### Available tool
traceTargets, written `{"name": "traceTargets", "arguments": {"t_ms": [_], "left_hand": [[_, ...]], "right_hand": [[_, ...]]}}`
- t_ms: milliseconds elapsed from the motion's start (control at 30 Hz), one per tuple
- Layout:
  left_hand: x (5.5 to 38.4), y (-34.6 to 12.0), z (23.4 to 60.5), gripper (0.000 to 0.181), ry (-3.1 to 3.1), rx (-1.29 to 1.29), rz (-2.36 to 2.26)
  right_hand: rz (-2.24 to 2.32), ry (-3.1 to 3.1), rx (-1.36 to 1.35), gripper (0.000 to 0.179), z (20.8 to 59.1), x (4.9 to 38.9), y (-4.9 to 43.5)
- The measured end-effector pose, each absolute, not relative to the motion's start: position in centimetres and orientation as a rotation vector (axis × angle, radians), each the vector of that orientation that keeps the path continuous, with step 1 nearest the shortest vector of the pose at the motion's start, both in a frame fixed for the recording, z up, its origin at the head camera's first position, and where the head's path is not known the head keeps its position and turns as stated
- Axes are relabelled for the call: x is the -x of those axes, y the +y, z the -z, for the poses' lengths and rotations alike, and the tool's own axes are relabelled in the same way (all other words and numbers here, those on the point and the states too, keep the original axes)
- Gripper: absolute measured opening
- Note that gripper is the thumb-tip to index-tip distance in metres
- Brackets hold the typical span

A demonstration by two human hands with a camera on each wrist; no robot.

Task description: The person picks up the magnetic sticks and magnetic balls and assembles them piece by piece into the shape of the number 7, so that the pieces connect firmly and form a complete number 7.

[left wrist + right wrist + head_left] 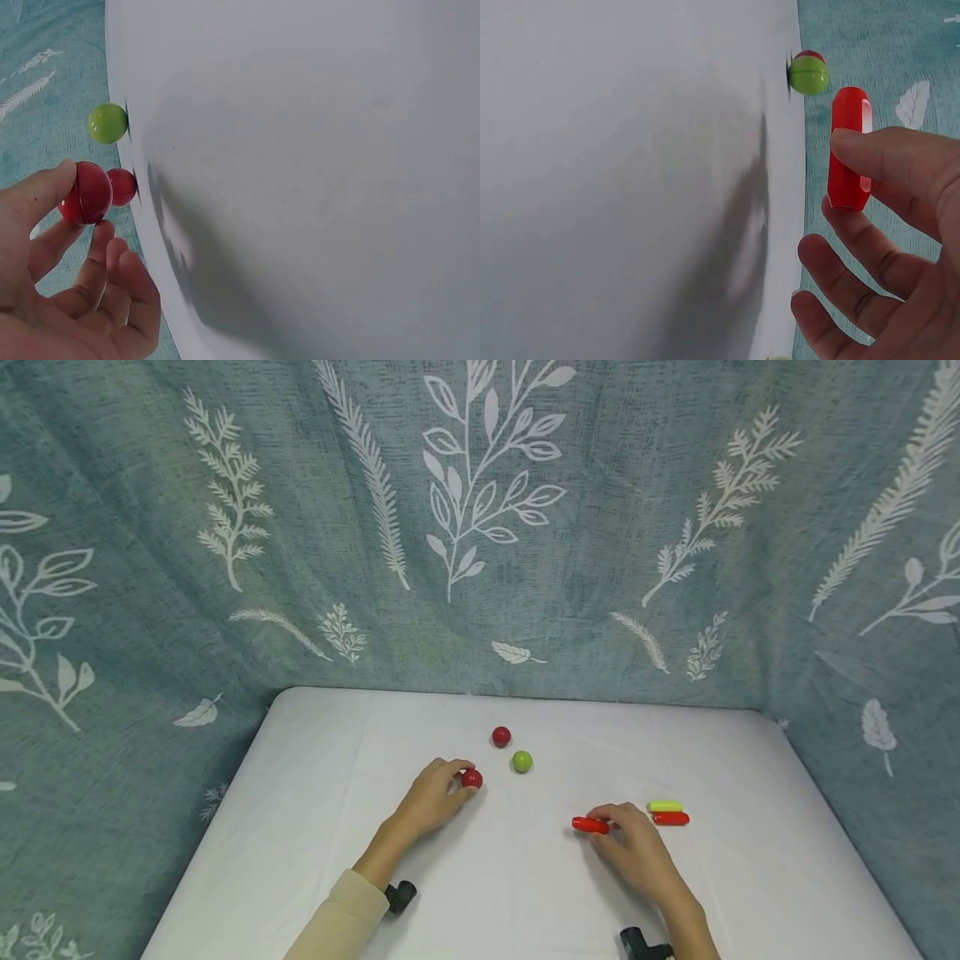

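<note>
Between the thumb and fingers of my left hand [429, 800] is a glossy red ball [472, 778]; the left wrist view shows a thin seam around it, with the ball held above the table. My right hand [633, 852] pinches a short red stick [590, 825], thick and faceted, with a pale strip along one side in the right wrist view. It too is raised off the cloth. A second red ball [501, 737] and a green ball [522, 762] lie just beyond the left hand. Behind the right hand rest a yellow-green stick [664, 807] and another red stick [671, 818], side by side.
A white cloth covers the table [510, 893]. Its far edge meets a blue-green curtain [585, 635] printed with white leaves, which also hangs along both sides. Dark wrist camera mounts [401, 896] sit below each hand, close to the tabletop.
</note>
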State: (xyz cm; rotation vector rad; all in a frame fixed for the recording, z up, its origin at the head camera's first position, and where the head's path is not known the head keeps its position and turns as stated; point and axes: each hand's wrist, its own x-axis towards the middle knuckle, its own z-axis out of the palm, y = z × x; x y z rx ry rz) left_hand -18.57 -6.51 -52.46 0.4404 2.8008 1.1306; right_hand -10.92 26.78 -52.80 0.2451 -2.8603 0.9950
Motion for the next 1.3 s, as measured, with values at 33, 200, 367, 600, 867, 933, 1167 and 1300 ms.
{"name": "traceTargets", "arguments": {"t_ms": [33, 200, 367, 600, 867, 933, 1167, 1300], "left_hand": [[18.4, -6.7, 52.4, 0.037, 2.802, -0.444, -1.136], [17.3, -7.8, 52.4, 0.036, 2.791, -0.433, -1.15], [16.4, -9.1, 52.5, 0.037, 2.788, -0.393, -1.14], [15.5, -11.3, 52.8, 0.035, 2.812, -0.393, -1.128], [15.1, -12.8, 53.1, 0.034, 2.808, -0.354, -1.14], [15.2, -12.9, 53.2, 0.034, 2.798, -0.361, -1.151], [15.3, -13.0, 53.4, 0.034, 2.762, -0.36, -1.203], [15.4, -13.2, 53.7, 0.034, 2.731, -0.363, -1.232]], "right_hand": [[-0.998, -2.866, -0.25, 0.032, 52.8, 11.1, 26.5], [-1.018, -2.912, -0.241, 0.032, 52.7, 11.9, 25.2], [-1.049, -2.942, -0.241, 0.032, 52.7, 12.6, 23.8], [-1.081, -2.905, -0.316, 0.033, 52.7, 13.5, 21.9], [-1.168, -2.855, -0.439, 0.032, 52.9, 14.6, 19.5], [-1.185, -2.842, -0.46, 0.032, 52.9, 14.9, 18.9], [-1.22, -2.816, -0.534, 0.029, 53.3, 15.7, 16.6], [-1.249, -2.83, -0.558, 0.027, 53.7, 16.1, 15.3]]}}
